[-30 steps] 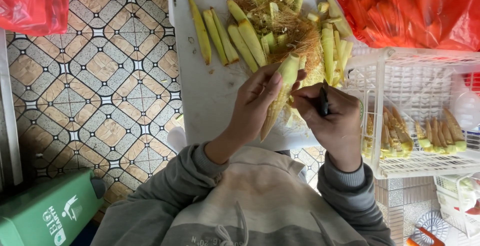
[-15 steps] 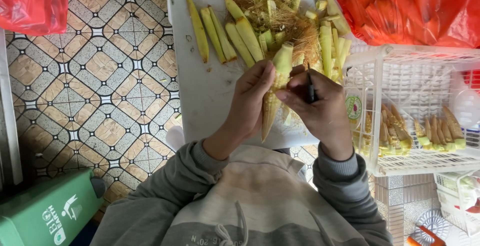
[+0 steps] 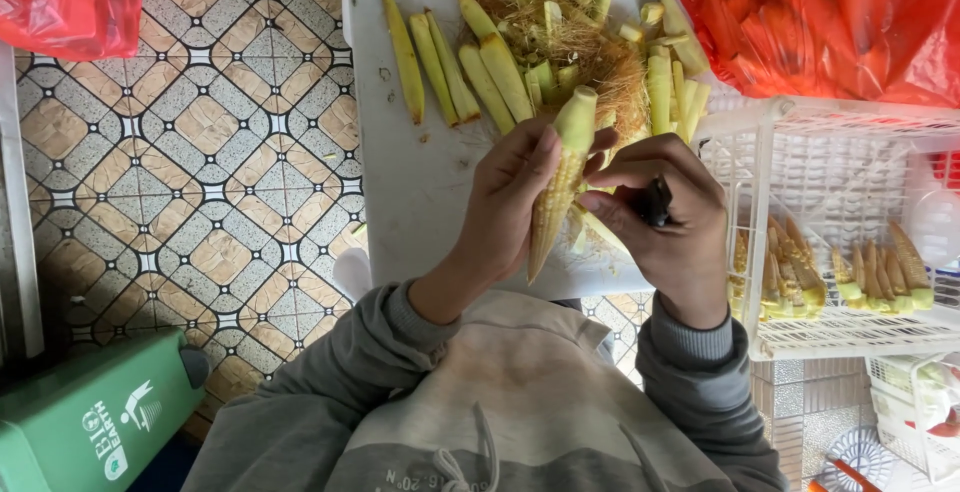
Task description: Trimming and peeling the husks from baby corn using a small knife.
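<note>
The left hand (image 3: 510,202) gripped a baby corn cob (image 3: 556,187), tip pointing toward the person, green husk end away. The right hand (image 3: 665,222) was closed around a dark-handled tool (image 3: 657,202), its fingers touching the cob's side. Both hands were held above the white bench (image 3: 410,182). Husked cobs, trimmings and silk (image 3: 560,42) lay piled at the bench's far end. A white basket (image 3: 800,142) beside the right hand contained peeled cobs (image 3: 870,272). Red plastic bags (image 3: 830,22) lay beyond it.
</note>
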